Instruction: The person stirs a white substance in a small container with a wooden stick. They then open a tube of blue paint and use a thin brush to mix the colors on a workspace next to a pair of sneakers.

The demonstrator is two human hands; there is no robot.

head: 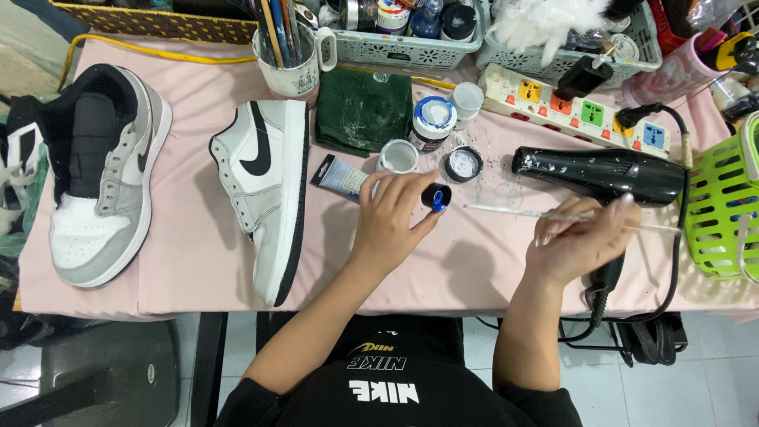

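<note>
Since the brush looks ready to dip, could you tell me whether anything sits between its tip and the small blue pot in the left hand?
Nothing visible does: the brush in the right hand points across bare pink cloth at the blue pot.

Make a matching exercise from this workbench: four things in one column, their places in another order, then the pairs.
1. hair dryer
2. small paint jar
3. thin brush
4. green cloth

a. in the left hand
b. in the right hand
c. lying behind the right hand
d. beside the mug of brushes

Pairs: 1-c, 2-a, 3-b, 4-d
</note>
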